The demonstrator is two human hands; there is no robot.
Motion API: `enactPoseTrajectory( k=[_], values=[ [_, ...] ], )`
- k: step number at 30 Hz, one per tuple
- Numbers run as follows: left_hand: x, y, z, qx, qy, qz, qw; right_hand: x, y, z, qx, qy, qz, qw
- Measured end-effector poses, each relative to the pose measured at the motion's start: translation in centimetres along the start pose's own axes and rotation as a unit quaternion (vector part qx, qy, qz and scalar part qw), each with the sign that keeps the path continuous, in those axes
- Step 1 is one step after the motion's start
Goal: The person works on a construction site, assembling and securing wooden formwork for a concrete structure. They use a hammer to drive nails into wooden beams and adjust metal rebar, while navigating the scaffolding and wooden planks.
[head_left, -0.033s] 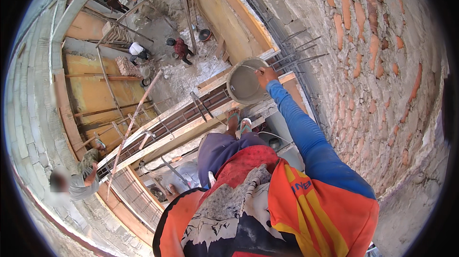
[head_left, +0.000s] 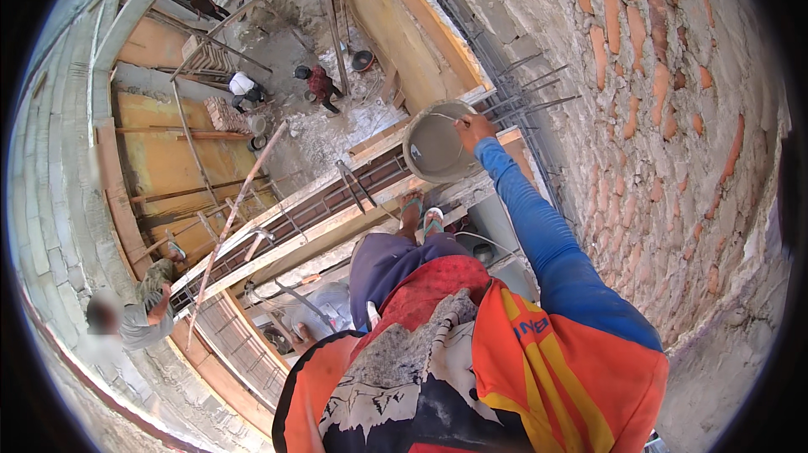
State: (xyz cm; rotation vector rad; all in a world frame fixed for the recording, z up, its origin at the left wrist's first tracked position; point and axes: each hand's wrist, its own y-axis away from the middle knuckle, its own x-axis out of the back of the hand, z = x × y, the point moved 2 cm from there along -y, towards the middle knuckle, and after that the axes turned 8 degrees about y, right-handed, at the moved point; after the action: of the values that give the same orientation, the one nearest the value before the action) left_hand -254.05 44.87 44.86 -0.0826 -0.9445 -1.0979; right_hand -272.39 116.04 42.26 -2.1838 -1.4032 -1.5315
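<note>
A round grey bucket (head_left: pixel 433 177) with wet grey mix inside hangs or rests at the edge of the formwork, just beyond my feet. I cannot tell whether its base touches the boards. My right hand (head_left: pixel 475 133) is closed on the thin wire handle (head_left: pixel 459 136) at the bucket's right side, with the arm stretched forward. My left hand is out of view. My sandalled feet (head_left: pixel 421 215) are beside the wooden beam, below the bucket.
A rebar cage (head_left: pixel 324 210) runs between formwork boards. Bare rebar ends (head_left: pixel 539 87) stick out beside the brick wall (head_left: pixel 656 133). A leaning pole (head_left: pixel 240 205) crosses the left. One person (head_left: pixel 147 327) sits on the left; several others are on the floor far below.
The bucket and my right hand have shifted very slightly to the right. My grip looks the same.
</note>
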Motion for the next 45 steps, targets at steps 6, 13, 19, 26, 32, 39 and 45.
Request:
enactPoseTrajectory(
  k=[6,13,19,26,32,39,45],
  values=[
    [-0.9,2.2,1.7,0.010,0.022,0.014,1.000,4.1,-2.5,3.1,0.069,0.092,0.067,0.991],
    [-0.7,4.3,2.7,-0.034,-0.011,0.042,0.998,6.0,-3.1,7.6,0.084,0.188,0.029,0.978],
    [-2.8,5.3,8.3,0.040,0.122,0.089,0.988,5.7,-3.9,9.8,0.076,0.223,0.059,0.970],
    [-3.9,3.9,3.7,-0.040,0.219,0.072,0.972,1.9,-3.7,9.7,0.052,0.274,-0.050,0.959],
    [-5.8,3.5,6.8,-0.052,0.289,0.068,0.953,1.4,-3.1,11.0,0.090,0.252,-0.040,0.963],
    [-8.4,4.3,12.5,-0.012,0.351,0.025,0.936,3.9,4.1,0.9,0.232,0.260,0.106,0.931],
    [-16.6,5.9,22.3,0.059,0.481,-0.105,0.868,-1.4,19.6,-9.3,0.413,0.027,-0.164,0.895]
  ],
)
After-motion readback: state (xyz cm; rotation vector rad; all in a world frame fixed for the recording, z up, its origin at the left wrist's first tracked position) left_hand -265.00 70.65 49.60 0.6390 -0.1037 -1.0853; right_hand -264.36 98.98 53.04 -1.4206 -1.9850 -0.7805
